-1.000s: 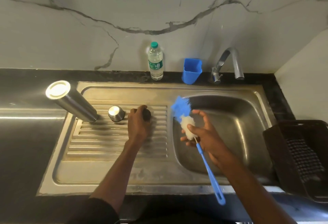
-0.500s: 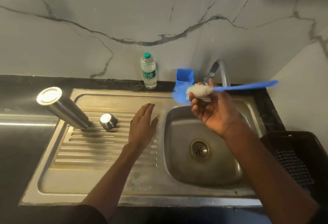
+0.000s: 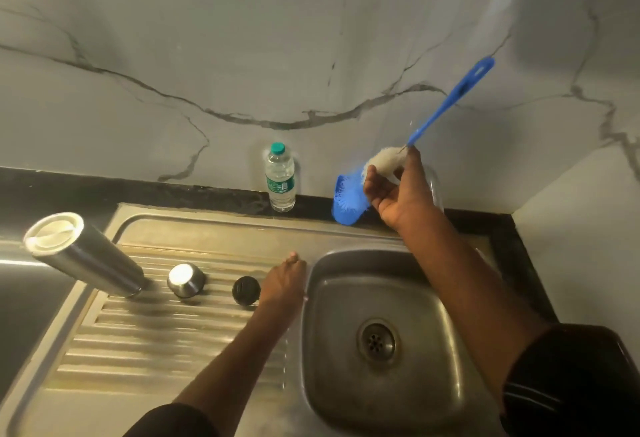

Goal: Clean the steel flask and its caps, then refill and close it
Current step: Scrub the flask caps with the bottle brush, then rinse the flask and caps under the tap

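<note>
R fingers (image 3: 372, 177) clenched round brush (image 3: 384, 161) head, bristles over blue holder (image 3: 346, 208), long handle may swing and I miss the holder | L hand (image 3: 282, 282) flat, released, just beside black cap (image 3: 246, 290); steel cap (image 3: 185, 279) beyond; flask (image 3: 86, 254) farthest, upside down on the drainboard (image 3: 156, 350) ribs, I judge a knock topples it | water bottle (image 3: 280, 177) near brush

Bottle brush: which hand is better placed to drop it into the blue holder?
Right. The right hand already grips the bottle brush just above the blue holder; the left hand rests open on the drainboard.
</note>
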`<move>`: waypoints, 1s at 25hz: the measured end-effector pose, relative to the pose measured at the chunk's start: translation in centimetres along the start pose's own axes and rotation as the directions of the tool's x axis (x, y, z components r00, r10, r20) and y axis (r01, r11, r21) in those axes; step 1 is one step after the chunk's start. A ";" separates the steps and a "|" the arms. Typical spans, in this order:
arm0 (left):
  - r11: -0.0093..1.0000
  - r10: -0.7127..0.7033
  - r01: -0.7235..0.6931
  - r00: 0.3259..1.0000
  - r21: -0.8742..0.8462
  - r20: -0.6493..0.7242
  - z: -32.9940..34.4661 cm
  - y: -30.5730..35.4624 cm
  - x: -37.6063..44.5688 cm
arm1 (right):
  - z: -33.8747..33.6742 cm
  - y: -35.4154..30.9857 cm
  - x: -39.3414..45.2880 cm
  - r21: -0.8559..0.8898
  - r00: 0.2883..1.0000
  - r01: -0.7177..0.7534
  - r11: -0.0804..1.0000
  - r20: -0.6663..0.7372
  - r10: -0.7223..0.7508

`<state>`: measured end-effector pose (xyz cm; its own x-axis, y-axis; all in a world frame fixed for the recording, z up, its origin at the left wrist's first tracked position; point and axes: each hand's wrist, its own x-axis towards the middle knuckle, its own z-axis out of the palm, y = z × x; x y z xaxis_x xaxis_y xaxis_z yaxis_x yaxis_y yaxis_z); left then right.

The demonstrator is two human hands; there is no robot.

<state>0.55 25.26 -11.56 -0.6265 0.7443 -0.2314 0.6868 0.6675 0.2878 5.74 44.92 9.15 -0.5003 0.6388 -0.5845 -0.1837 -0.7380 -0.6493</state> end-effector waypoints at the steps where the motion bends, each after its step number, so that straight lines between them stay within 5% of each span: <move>1: 1.000 0.001 -0.001 1.000 -0.012 -0.018 0.3 0.0 0.1 | 0.4 -0.4 0.7 0.008 1.000 0.005 1.000 -0.015 -0.005; 9: 1.000 -0.014 0.015 0.997 0.016 -0.072 1.1 0.1 1.0 | 1.8 -1.8 3.5 -0.019 0.999 0.032 0.999 0.037 -0.031; 20: 1.000 -0.009 0.009 0.999 -0.007 -0.046 -0.6 0.5 0.5 | -0.6 2.4 7.2 -0.015 0.976 -0.213 0.977 0.038 0.213; 23: 0.992 -0.015 0.016 1.000 -0.123 0.007 -1.6 0.7 0.8 | -1.5 3.5 5.2 -0.238 0.993 -0.112 0.965 -0.069 0.098; 25: 0.962 -0.020 -0.006 0.996 -0.273 -0.093 -1.5 0.8 -0.6 | -3.1 4.9 2.7 -0.408 0.995 0.055 0.911 -0.059 -0.086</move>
<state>0.91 25.28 -9.79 -0.6713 0.7259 -0.1499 0.5639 0.6314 0.5324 6.09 43.66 2.93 -0.4319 0.7119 -0.5538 0.1500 -0.5487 -0.8224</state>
